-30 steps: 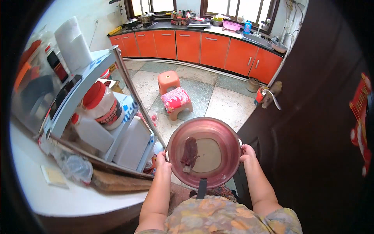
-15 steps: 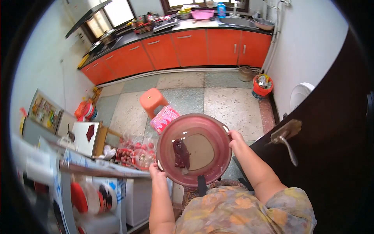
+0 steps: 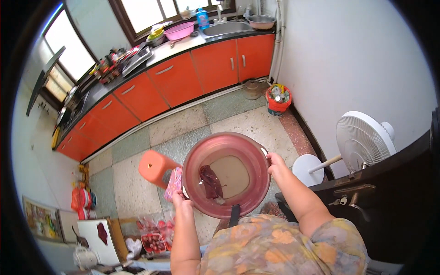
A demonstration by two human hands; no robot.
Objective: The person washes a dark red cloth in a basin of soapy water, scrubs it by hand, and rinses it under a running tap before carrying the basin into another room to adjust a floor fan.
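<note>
A round, dark pink plastic washbasin (image 3: 256, 183) hangs level before my body. My left hand (image 3: 182, 200) is closed on its pale handle at the left rim. At the right rim, my right hand (image 3: 275, 164) grips the other pale handle, thumb on top. Inside the basin lies a wet, dark red bunched cloth (image 3: 211, 182), resting left of the middle in what looks like shallow water. A dark strap (image 3: 235, 214) hangs over the basin's near rim.
An orange stool (image 3: 153, 166) stands just left of the basin, a pink patterned cloth beside it. Fruit bags (image 3: 156, 242) lie lower left. A white fan (image 3: 364, 142) and dark door (image 3: 389, 197) are at right. Orange cabinets (image 3: 174, 75) with a sink (image 3: 227, 28) line the far side.
My view has turned right and moved forward into the kitchen. The fan now shows in full, and the stool and cabinets have shifted left. Both hands still hold the basin.
</note>
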